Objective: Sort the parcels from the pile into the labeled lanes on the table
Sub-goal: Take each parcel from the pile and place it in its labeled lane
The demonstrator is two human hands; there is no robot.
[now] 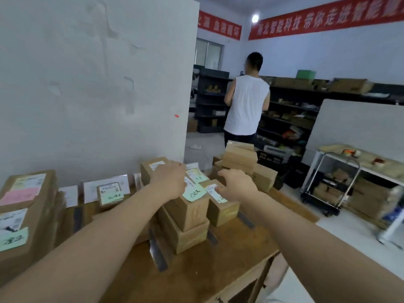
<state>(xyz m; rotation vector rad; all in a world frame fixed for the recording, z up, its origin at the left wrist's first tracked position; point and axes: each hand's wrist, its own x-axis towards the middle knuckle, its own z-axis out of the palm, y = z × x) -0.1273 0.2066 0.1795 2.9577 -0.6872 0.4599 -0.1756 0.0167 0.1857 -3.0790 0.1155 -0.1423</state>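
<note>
Head view, and I start at the left. A big parcel [24, 215] with a pink slip and a green note sits at the table's near left corner. It looks settled, and I see little risk there. Next along the wall stand white lane cards [69, 196] with a small labelled parcel [110, 193] in front of them.

The left hand [169, 180] lies over the top of the middle stack [188, 217]. Its fingers fold out of sight, so I cannot tell whether it grips a box or only rests on it. This stack worries me. Its upper box sits askew on the lower one, so I reckon a push or a careless lift could tip it across a tape strip [157, 252] into the wrong lane. The green note [193, 194] on top curls at its edge and could catch and peel off.

The right hand [236, 186] is spread and holds nothing. It hovers just over a low parcel [220, 207] beside the stack, which could be knocked into the stack if grabbed in haste. Behind it the pile [240, 162] is heaped unevenly near the far right end of the table [218, 272]. Pulling one box out could slide others off onto the floor.
</note>
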